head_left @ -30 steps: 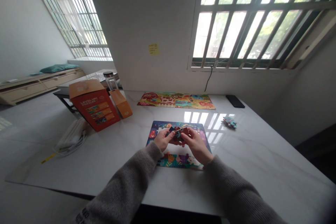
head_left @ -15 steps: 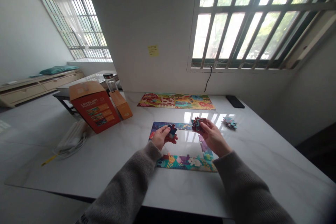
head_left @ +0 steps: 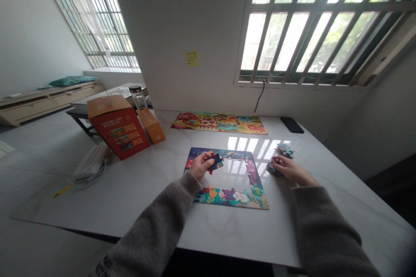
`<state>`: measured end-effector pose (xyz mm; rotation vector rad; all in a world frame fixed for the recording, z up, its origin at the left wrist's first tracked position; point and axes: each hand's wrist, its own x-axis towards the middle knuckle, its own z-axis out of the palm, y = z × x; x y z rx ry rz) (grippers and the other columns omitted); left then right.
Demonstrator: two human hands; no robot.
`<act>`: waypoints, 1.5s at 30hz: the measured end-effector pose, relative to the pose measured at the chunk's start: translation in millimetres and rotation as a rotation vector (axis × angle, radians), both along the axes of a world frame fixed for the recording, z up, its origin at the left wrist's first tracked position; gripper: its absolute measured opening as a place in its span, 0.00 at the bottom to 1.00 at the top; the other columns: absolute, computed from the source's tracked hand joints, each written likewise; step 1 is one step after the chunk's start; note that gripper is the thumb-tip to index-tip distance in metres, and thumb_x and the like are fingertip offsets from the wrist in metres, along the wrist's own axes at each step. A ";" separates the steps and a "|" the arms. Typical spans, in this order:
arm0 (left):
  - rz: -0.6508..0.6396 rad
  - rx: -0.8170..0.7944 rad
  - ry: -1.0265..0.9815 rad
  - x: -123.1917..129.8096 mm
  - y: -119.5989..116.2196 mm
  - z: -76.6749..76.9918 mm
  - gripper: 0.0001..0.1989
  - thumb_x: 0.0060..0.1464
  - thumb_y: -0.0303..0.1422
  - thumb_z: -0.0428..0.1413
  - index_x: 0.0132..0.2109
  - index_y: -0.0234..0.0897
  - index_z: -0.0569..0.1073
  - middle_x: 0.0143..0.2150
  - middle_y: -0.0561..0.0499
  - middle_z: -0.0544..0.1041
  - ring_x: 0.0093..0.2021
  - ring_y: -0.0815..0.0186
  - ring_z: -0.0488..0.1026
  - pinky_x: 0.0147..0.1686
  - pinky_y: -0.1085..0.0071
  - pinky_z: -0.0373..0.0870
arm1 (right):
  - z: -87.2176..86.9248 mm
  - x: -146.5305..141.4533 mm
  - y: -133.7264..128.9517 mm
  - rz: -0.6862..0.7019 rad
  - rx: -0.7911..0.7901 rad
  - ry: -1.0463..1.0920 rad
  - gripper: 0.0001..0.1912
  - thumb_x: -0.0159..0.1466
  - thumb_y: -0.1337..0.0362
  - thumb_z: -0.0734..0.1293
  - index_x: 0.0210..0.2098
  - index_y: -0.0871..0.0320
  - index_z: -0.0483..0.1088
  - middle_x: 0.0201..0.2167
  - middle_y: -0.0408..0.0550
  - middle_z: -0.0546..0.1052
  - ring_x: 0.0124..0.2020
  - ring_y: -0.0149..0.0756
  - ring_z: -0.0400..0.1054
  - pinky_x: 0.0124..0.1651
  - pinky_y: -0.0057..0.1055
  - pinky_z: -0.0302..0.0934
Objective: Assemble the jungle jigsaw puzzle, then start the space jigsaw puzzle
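My left hand [head_left: 200,165] pinches dark blue and red puzzle pieces [head_left: 215,162] over the upper left part of a puzzle frame [head_left: 240,198]. That frame is a colourful border of joined pieces around a bare middle. To the right of it, my right hand [head_left: 287,169] has its fingers closed on a small stack of puzzle pieces [head_left: 272,168], low over the table or touching it; which of the two I cannot tell. Just behind that stack lies a loose pile of pieces [head_left: 285,150].
A finished long puzzle [head_left: 217,123] lies along the wall, with a black phone [head_left: 291,124] to its right. At the left stand a red puzzle box [head_left: 120,132] and a smaller orange box [head_left: 151,125], near a white power strip [head_left: 92,166] with its cable.
My right hand has moved right and down, away from my left hand, with its stack of pieces, to beside the loose pile. My left hand still holds its pieces, now turned a little.
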<state>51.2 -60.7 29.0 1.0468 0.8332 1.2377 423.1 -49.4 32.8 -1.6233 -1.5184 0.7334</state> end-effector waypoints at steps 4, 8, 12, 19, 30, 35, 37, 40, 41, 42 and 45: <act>-0.017 -0.022 -0.048 0.4 -2.5 3.0 0.21 0.41 0.39 0.68 0.32 0.37 0.63 0.23 0.59 0.69 0.17 0.73 0.67 0.18 0.74 0.70 | -10.9 14.7 3.6 -0.090 -0.010 -0.213 0.17 0.48 0.54 0.74 0.33 0.58 0.77 0.21 0.48 0.71 0.23 0.41 0.66 0.33 0.44 0.66; -0.064 -0.017 -0.046 0.4 -4.4 5.7 0.20 0.43 0.39 0.67 0.34 0.37 0.64 0.20 0.57 0.72 0.19 0.71 0.70 0.23 0.73 0.71 | -8.4 7.6 3.5 -0.176 0.167 -0.339 0.26 0.52 0.53 0.72 0.46 0.61 0.76 0.35 0.55 0.71 0.33 0.45 0.68 0.45 0.48 0.66; -0.106 -0.020 0.000 -0.6 -4.7 5.5 0.24 0.44 0.43 0.68 0.37 0.36 0.63 0.26 0.46 0.80 0.21 0.67 0.75 0.25 0.72 0.70 | 12.4 -62.4 -10.7 -0.006 0.312 -0.130 0.22 0.64 0.52 0.63 0.51 0.59 0.72 0.34 0.50 0.71 0.32 0.40 0.66 0.43 0.41 0.65; -0.287 0.020 0.098 0.3 -7.2 2.6 0.27 0.44 0.47 0.68 0.37 0.37 0.63 0.29 0.43 0.82 0.23 0.63 0.78 0.26 0.70 0.72 | 23.5 -181.5 -49.9 0.470 0.269 0.343 0.22 0.67 0.55 0.65 0.59 0.51 0.65 0.33 0.43 0.71 0.31 0.35 0.66 0.36 0.34 0.64; -0.073 0.008 0.029 -4.7 -2.9 9.3 0.18 0.50 0.45 0.63 0.35 0.32 0.73 0.23 0.51 0.75 0.22 0.68 0.72 0.23 0.73 0.71 | 26.5 -180.2 -53.2 0.393 0.223 0.432 0.16 0.66 0.54 0.66 0.49 0.55 0.72 0.22 0.37 0.62 0.22 0.30 0.57 0.25 0.28 0.52; -0.148 0.094 0.162 -4.5 -7.0 10.0 0.19 0.49 0.46 0.65 0.33 0.34 0.72 0.22 0.52 0.74 0.22 0.69 0.71 0.24 0.72 0.69 | 21.0 -184.4 -54.9 0.366 0.206 0.444 0.15 0.66 0.54 0.67 0.47 0.56 0.71 0.23 0.38 0.65 0.23 0.30 0.59 0.25 0.28 0.53; -0.170 0.135 0.217 -3.9 -8.2 10.1 0.20 0.49 0.47 0.65 0.31 0.34 0.70 0.21 0.53 0.73 0.21 0.70 0.70 0.25 0.73 0.68 | 18.5 -185.7 -55.3 0.358 0.213 0.445 0.14 0.66 0.54 0.67 0.47 0.56 0.71 0.24 0.38 0.65 0.23 0.29 0.60 0.25 0.28 0.54; -0.153 0.169 0.238 -3.7 -8.2 10.3 0.22 0.49 0.50 0.65 0.30 0.35 0.69 0.19 0.55 0.72 0.20 0.71 0.68 0.25 0.74 0.66 | 15.3 -186.6 -55.4 0.364 0.237 0.445 0.14 0.66 0.55 0.67 0.48 0.56 0.70 0.25 0.38 0.65 0.24 0.29 0.61 0.26 0.28 0.56; -0.145 0.176 0.237 -3.7 -8.0 10.4 0.23 0.48 0.50 0.65 0.30 0.35 0.69 0.19 0.55 0.72 0.20 0.71 0.68 0.25 0.74 0.66 | 14.5 -186.7 -55.4 0.369 0.245 0.448 0.15 0.66 0.55 0.67 0.48 0.56 0.69 0.25 0.38 0.66 0.24 0.29 0.61 0.27 0.28 0.57; -0.139 0.182 0.236 -3.8 -7.8 10.7 0.23 0.48 0.51 0.65 0.30 0.35 0.69 0.19 0.55 0.71 0.20 0.71 0.68 0.25 0.74 0.66 | 13.8 -186.7 -55.4 0.373 0.253 0.451 0.15 0.66 0.55 0.67 0.48 0.56 0.69 0.25 0.38 0.66 0.24 0.29 0.62 0.27 0.29 0.58; -0.113 0.198 0.227 -3.8 -7.7 11.8 0.24 0.49 0.52 0.64 0.30 0.35 0.68 0.20 0.55 0.71 0.20 0.71 0.68 0.25 0.73 0.67 | 11.5 -186.2 -55.2 0.378 0.272 0.447 0.16 0.67 0.56 0.66 0.51 0.55 0.67 0.28 0.40 0.68 0.26 0.30 0.65 0.30 0.30 0.62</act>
